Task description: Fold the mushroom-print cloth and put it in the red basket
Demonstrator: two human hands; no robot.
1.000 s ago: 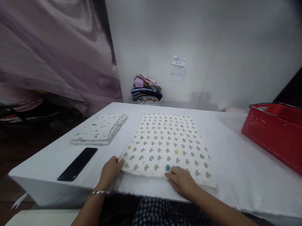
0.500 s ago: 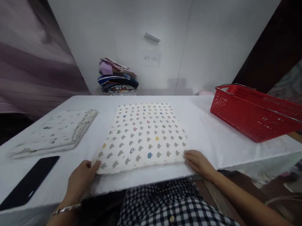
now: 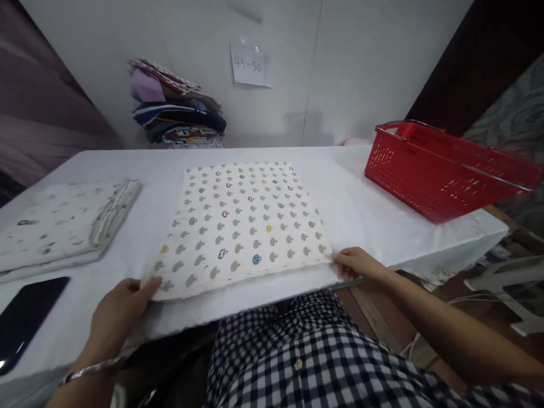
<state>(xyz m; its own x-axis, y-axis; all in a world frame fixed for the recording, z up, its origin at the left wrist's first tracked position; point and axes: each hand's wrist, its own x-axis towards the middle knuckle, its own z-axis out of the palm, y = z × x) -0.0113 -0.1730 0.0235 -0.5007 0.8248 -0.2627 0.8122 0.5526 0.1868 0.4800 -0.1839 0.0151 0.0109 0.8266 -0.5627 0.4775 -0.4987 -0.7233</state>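
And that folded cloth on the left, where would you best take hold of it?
I'd pinch the folded cloth by its thick right edge, coming from the right: the layers stack up there, and a strip of table separates it from the mushroom-print cloth. Thumb on top, fingers underneath should keep them together.

The one camera sat on the person's head and looked forward and down. It looked from above the checked shirt (image 3: 297,377), which showed at the bottom, on the near side of the grip. The left hand (image 3: 123,307) and right hand (image 3: 358,263) were close, low in the view, with the cloth (image 3: 241,223) between and just past them. Past the grip, the camera saw the white table (image 3: 343,189) and, farther off, the wall (image 3: 360,62). It saw wide, from the phone (image 3: 27,320) left of the grip to the red basket (image 3: 442,175) right of it.
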